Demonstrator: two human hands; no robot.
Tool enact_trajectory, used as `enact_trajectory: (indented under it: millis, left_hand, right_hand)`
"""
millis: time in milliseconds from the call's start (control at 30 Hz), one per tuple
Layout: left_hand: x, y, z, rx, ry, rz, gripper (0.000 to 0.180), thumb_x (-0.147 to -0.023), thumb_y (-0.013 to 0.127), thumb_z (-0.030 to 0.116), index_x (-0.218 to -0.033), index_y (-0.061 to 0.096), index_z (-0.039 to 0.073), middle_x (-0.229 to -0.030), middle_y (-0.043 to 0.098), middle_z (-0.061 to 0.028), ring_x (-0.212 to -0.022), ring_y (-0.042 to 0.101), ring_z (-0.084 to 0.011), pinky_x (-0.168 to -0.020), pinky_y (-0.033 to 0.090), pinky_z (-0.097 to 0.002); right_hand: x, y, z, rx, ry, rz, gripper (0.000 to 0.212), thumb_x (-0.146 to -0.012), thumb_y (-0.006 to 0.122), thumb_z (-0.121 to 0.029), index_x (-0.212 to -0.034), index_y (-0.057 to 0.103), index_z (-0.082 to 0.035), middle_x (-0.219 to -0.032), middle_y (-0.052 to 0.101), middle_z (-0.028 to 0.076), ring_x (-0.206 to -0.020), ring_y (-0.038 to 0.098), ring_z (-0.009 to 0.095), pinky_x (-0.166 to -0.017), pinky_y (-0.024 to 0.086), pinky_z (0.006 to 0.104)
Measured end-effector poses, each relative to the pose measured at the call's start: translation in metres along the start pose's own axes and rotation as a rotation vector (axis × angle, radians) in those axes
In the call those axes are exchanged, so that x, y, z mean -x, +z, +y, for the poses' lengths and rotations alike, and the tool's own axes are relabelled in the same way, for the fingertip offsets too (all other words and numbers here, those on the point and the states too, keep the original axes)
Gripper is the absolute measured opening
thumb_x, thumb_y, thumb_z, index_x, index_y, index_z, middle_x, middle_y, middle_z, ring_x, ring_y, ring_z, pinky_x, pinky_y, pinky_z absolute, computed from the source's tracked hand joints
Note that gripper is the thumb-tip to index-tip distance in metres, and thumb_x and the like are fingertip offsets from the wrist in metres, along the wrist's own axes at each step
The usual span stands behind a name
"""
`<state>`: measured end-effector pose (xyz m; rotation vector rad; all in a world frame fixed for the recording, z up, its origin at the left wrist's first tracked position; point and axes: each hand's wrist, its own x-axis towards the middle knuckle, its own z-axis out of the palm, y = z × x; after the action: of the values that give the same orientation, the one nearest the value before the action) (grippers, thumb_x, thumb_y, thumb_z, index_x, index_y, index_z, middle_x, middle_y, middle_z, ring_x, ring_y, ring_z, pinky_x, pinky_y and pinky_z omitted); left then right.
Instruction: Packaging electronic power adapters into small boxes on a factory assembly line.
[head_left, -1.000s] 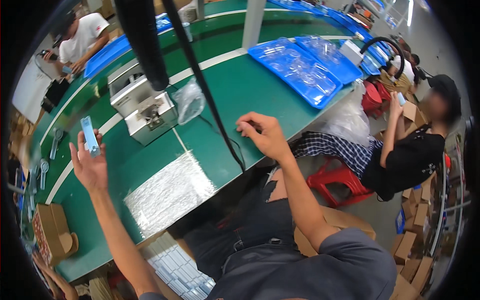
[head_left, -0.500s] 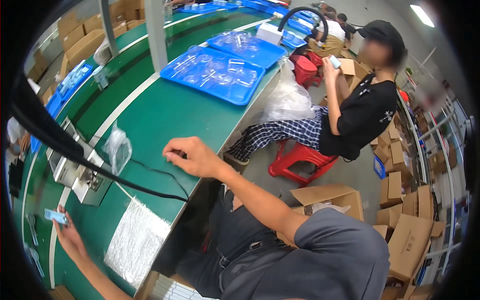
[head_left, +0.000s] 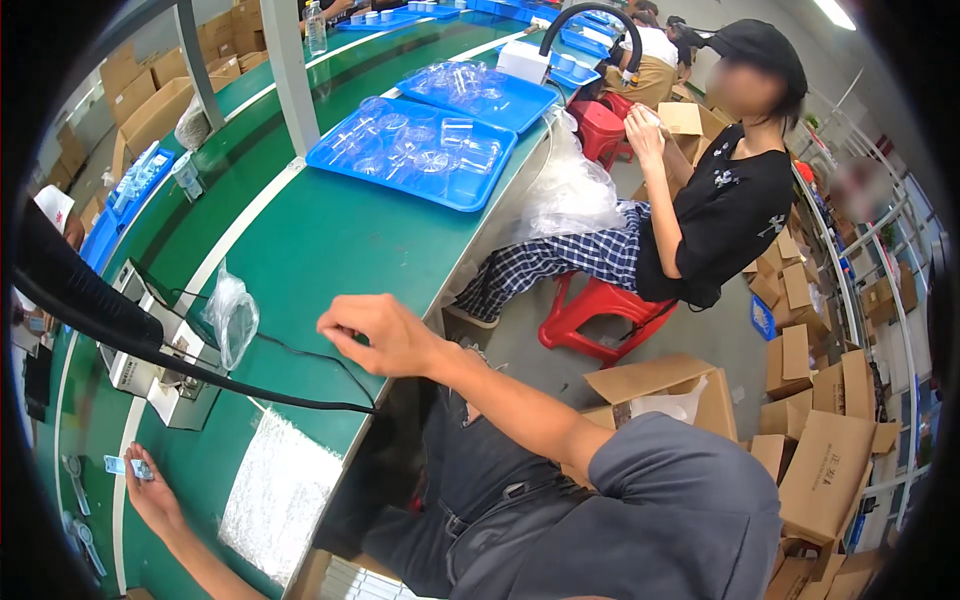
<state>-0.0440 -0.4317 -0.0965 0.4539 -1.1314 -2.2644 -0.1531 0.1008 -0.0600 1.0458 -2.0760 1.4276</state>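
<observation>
At the far left, my left hand (head_left: 152, 490) is half turned up, its fingers bent round a small light-blue plastic piece (head_left: 116, 466) that sticks out past the fingertips. My right hand (head_left: 382, 335) hangs over the near part of the green worktable (head_left: 265, 215), fingers curled in with the thumb close by; nothing shows in it. Between the hands stands a small white machine (head_left: 185, 405) with a metal fitting. A crumpled clear plastic bag (head_left: 232, 320) rests next to it. Nearer me, a white textured sheet (head_left: 280, 490) lies along the table edge.
Blue trays (head_left: 420, 185) of clear plastic parts lie farther up the table. A black cable (head_left: 300, 400) crosses by the machine. Light-blue handled pieces (head_left: 88, 545) lie at far left. A co-worker (head_left: 740, 190) sits on a red stool (head_left: 600, 320); cardboard boxes (head_left: 820, 470) stand at right.
My left hand has dropped a little nearer me and rolled palm-up with the light-blue piece. My right hand stays curled in about the same place. The co-worker's hands have shifted slightly. The view has tilted.
</observation>
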Motion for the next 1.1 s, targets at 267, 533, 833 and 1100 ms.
enact_trajectory:
  millis: [267, 533, 833, 1100]
  left_hand:
    - [-0.001, -0.01, -0.004, -0.03, -0.013, -0.049, 0.035, -0.105, 0.052, 0.01, -0.131, 0.053, -0.013, -0.13, 0.061, -0.0216, -0.12, 0.062, -0.0277, -0.103, 0.056, -0.0346]
    - [0.005, -0.004, -0.005, -0.029, 0.005, -0.075, 0.033, -0.105, 0.053, 0.009, -0.131, 0.054, -0.011, -0.128, 0.062, -0.018, -0.118, 0.063, -0.025, -0.102, 0.055, -0.0336]
    - [0.008, -0.002, -0.003, -0.088, -0.001, -0.04, 0.035, -0.104, 0.054, 0.011, -0.133, 0.054, -0.01, -0.129, 0.061, -0.0165, -0.116, 0.063, -0.0229, -0.1, 0.055, -0.0331]
    - [0.03, 0.039, 0.012, -0.072, 0.085, -0.052, 0.039, -0.103, 0.057, 0.014, -0.135, 0.052, -0.007, -0.125, 0.061, -0.0143, -0.117, 0.06, -0.0238, -0.1, 0.052, -0.0349]
  right_hand:
    - [0.035, 0.018, -0.036, -0.196, 0.086, -0.155, 0.012, -0.089, 0.065, 0.003, -0.101, 0.069, 0.0, -0.082, 0.066, 0.009, -0.07, 0.063, 0.019, -0.061, 0.049, 0.0321]
    - [0.027, 0.003, -0.032, -0.448, 0.24, -0.043, 0.011, -0.094, 0.062, 0.001, -0.1, 0.07, 0.002, -0.09, 0.07, 0.009, -0.078, 0.066, 0.013, -0.067, 0.052, 0.0267]
    - [-0.007, -0.047, 0.01, 0.316, 0.295, 0.217, 0.015, -0.088, 0.067, -0.005, -0.102, 0.066, 0.0, -0.08, 0.064, 0.012, -0.07, 0.064, 0.018, -0.061, 0.051, 0.0314]
    - [-0.043, -0.072, 0.043, 0.583, 0.217, 0.255, 0.054, -0.081, 0.08, -0.029, -0.123, 0.061, -0.001, -0.12, 0.055, 0.02, -0.113, 0.059, 0.038, -0.094, 0.051, 0.0451]
